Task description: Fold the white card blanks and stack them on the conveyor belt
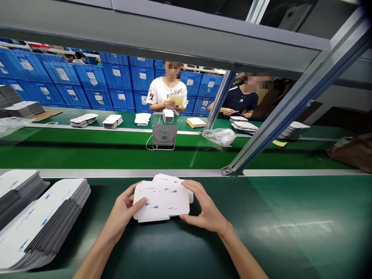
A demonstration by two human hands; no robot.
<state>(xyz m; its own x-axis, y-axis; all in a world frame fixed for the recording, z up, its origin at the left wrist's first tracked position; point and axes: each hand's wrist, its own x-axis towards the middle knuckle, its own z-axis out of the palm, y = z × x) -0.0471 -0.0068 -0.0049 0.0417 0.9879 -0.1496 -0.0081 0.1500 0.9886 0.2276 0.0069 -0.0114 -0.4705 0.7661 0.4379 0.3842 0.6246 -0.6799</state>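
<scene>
Between my hands is a small, uneven stack of white rounded sheets (162, 199) with blue print on their faces. My left hand (124, 207) grips the stack's left side, thumb on top and fingers behind. On the other side my right hand (205, 207) has its fingertips on the upper right corner and its thumb by the lower right corner, so the stack sits between them. Some sheets stick out at the back and right. Left of my hands lie thick piles of similar sheets (55, 201) with grey edges.
A metal rail and slanted post (255, 143) stand beyond my green bench. Past them, a green belt (87, 147) carries a small fan (164, 136) and a clear plastic bag (220, 136). Two people work opposite with stacks before them, blue crates (119, 79) behind. An overhead beam (145, 35) crosses above.
</scene>
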